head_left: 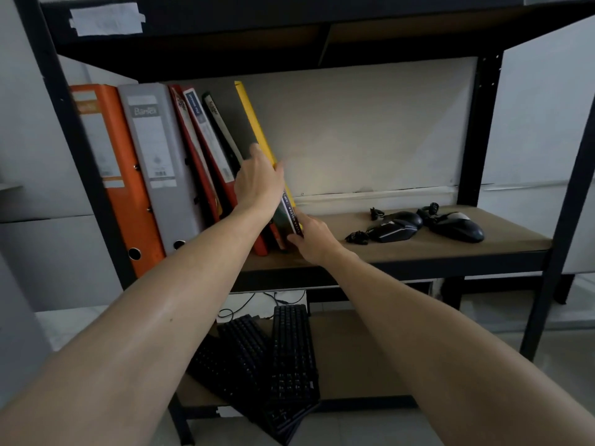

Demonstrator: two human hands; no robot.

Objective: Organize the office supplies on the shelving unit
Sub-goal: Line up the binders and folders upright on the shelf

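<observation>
Head view, only cam: black metal shelving unit [557, 201] w/ brown board shelves, seen front-on. Middle shelf, left end: row of binders and folders, all leaning left. Order L to R: orange lever-arch binder [112, 175], grey lever-arch binder [161, 169], two red folders [199, 146], a dark folder w/ white spine label [222, 127], then a yellow folder [254, 123] at the right end of the row. Left hand [259, 181] is up against the yellow folder's spine approx. mid-height, fingers wrapped over its edge, thumb tip on the left side; closed grip on it. Right hand [314, 238] is low, near the shelf board, fingers curled round the bottom of a dark folder marked "CLEAR HOLDER" [289, 217], which sits tight beside the yellow one; closed grip, but cannot tell how far the fingers reach behind it. Both forearms bare, extended from bottom of frame. Same shelf, right half: two black computer mice [397, 228] touching each other and a third black mouse [457, 225] just beside, cables bundled next to them; well apart from the folders. Lower shelf: two black keyboards [293, 349] stacked crooked, partly overhanging the front edge, cables behind. Top rail, left: white taped label [106, 19], text unreadable.
</observation>
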